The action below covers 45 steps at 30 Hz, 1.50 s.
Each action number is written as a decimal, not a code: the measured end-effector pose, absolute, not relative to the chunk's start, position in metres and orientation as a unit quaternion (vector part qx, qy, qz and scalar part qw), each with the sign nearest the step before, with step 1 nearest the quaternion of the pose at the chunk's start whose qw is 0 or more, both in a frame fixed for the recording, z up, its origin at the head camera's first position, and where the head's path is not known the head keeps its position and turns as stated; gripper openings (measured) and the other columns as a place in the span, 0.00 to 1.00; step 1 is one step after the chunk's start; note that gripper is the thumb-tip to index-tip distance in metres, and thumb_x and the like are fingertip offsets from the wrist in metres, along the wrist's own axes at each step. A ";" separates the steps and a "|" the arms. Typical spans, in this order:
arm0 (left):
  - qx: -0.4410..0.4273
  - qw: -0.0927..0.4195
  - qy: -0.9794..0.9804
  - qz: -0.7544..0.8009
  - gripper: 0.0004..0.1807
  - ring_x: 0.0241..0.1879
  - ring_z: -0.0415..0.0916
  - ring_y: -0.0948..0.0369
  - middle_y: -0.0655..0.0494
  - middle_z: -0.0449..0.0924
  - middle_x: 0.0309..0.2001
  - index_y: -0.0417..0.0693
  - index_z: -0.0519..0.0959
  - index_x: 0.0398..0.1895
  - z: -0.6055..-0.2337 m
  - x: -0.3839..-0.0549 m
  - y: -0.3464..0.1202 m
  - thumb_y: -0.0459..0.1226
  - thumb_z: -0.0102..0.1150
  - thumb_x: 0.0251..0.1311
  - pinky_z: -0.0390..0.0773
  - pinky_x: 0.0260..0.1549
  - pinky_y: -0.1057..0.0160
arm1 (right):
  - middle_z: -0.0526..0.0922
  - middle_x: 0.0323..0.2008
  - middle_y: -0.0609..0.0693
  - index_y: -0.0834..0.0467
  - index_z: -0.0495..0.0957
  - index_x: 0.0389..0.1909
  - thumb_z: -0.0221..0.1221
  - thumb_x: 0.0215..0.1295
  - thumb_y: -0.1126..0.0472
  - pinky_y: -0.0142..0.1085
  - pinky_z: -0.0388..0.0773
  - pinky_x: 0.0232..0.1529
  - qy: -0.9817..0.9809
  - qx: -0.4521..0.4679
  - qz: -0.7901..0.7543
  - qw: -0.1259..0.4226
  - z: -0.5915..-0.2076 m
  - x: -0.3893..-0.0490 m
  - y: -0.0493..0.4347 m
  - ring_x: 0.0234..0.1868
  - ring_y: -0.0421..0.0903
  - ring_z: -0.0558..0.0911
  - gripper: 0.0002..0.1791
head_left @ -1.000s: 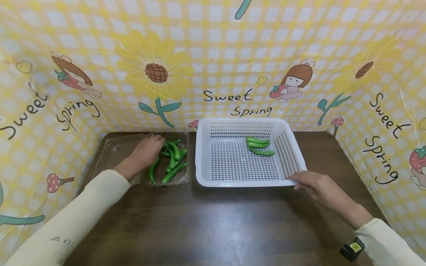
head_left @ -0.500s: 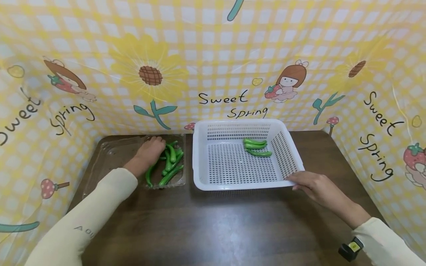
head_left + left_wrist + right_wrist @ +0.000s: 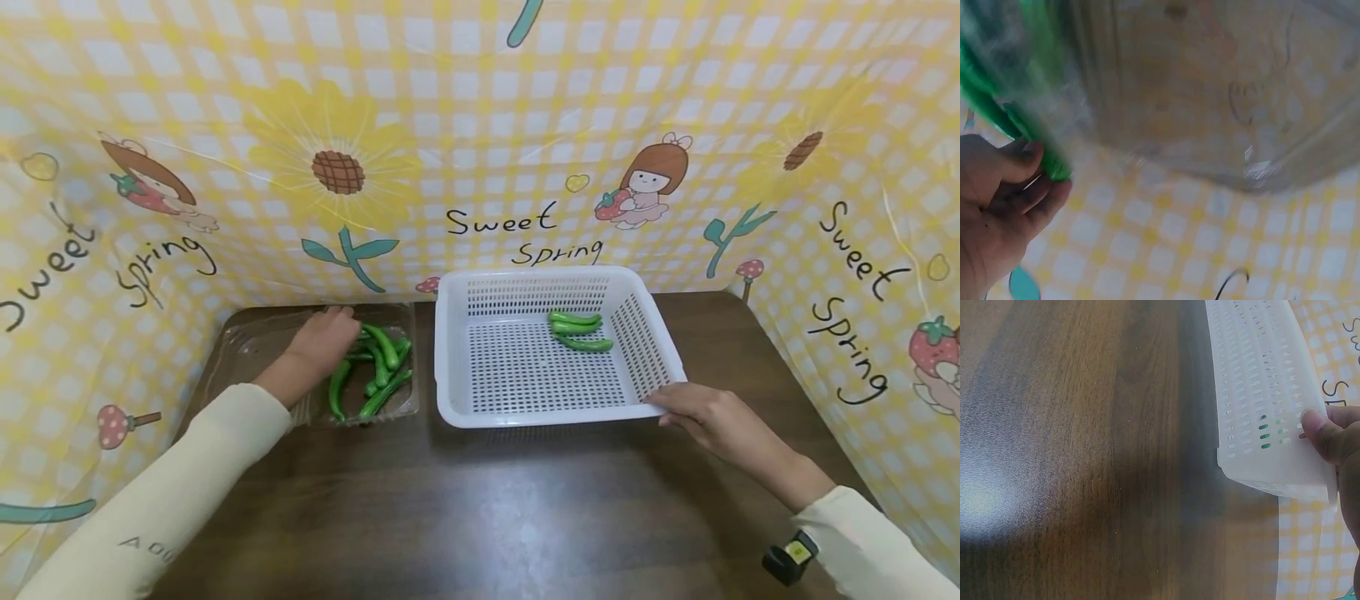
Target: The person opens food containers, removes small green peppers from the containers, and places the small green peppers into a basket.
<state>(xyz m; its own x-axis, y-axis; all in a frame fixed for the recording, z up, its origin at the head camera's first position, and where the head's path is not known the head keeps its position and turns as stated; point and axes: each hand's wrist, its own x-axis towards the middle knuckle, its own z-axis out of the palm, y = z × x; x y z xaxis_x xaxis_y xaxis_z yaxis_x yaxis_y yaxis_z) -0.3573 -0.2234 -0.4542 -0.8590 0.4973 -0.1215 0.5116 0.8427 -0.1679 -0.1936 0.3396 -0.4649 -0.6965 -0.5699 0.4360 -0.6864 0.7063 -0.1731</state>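
In the head view my left hand [image 3: 321,343] is over the clear plastic clamshell box [image 3: 255,337] at the left. The left wrist view shows its thumb and fingers pinching one end of a green chili pepper [image 3: 1054,164]. Several more green chili peppers [image 3: 386,392] lie in the box's right half, partly behind the hand. My right hand [image 3: 720,423] grips the rim of a white perforated plastic basket [image 3: 555,418] at its near right corner, thumb on the outer wall in the right wrist view. Several green chili peppers [image 3: 583,344] lie toward the back right of the basket.
A dark wooden table [image 3: 480,508] carries both containers, the box left of the basket with a narrow gap between. A yellow checked cloth [image 3: 480,125] stands round the back and both sides. A small black device [image 3: 789,557] sits at the right sleeve.
My left hand has reached in among the peppers and then shifted slightly left. The right hand stays on the basket rim. The head view has shifted a little.
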 end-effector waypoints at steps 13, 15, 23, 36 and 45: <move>0.261 0.029 0.965 0.019 0.12 0.38 0.81 0.45 0.37 0.84 0.40 0.37 0.85 0.39 -0.372 -0.351 -0.230 0.20 0.53 0.64 0.81 0.34 0.48 | 0.90 0.46 0.47 0.56 0.88 0.47 0.77 0.44 0.69 0.13 0.68 0.60 -0.908 0.340 0.161 0.184 -0.462 -0.189 0.349 0.46 0.49 0.89 0.25; 0.276 0.017 0.960 0.052 0.12 0.42 0.82 0.43 0.37 0.85 0.42 0.35 0.86 0.42 -0.367 -0.353 -0.219 0.20 0.55 0.64 0.82 0.37 0.47 | 0.90 0.46 0.47 0.56 0.88 0.48 0.77 0.44 0.69 0.13 0.68 0.60 -0.908 0.341 0.163 0.183 -0.462 -0.188 0.350 0.46 0.49 0.89 0.25; 0.345 0.010 0.932 0.110 0.12 0.40 0.84 0.50 0.41 0.86 0.41 0.34 0.86 0.46 -0.358 -0.352 -0.114 0.22 0.57 0.64 0.84 0.36 0.55 | 0.90 0.46 0.47 0.55 0.88 0.48 0.76 0.43 0.69 0.14 0.70 0.59 -0.906 0.346 0.158 0.184 -0.459 -0.186 0.355 0.45 0.48 0.89 0.25; 0.440 0.109 0.890 0.058 0.11 0.36 0.81 0.61 0.51 0.87 0.42 0.43 0.84 0.48 -0.371 -0.368 0.080 0.27 0.55 0.69 0.84 0.39 0.67 | 0.90 0.48 0.47 0.54 0.88 0.50 0.75 0.50 0.67 0.36 0.85 0.48 -0.918 0.329 0.152 0.161 -0.463 -0.189 0.353 0.48 0.49 0.89 0.23; 0.470 0.130 0.873 -0.030 0.08 0.34 0.79 0.63 0.55 0.83 0.39 0.46 0.82 0.47 -0.419 -0.353 0.125 0.30 0.56 0.70 0.81 0.36 0.69 | 0.90 0.48 0.47 0.56 0.88 0.49 0.75 0.52 0.65 0.40 0.85 0.49 -0.913 0.342 0.161 0.155 -0.464 -0.195 0.344 0.49 0.48 0.89 0.21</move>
<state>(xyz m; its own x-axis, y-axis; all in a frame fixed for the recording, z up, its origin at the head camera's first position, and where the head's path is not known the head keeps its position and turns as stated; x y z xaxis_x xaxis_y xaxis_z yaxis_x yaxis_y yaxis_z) -0.3527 0.1248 -0.4188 -0.5247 0.8120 -0.2558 0.8278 0.5568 0.0694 -0.1947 0.3437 -0.4641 -0.7178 -0.5742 0.3938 -0.6743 0.7142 -0.1876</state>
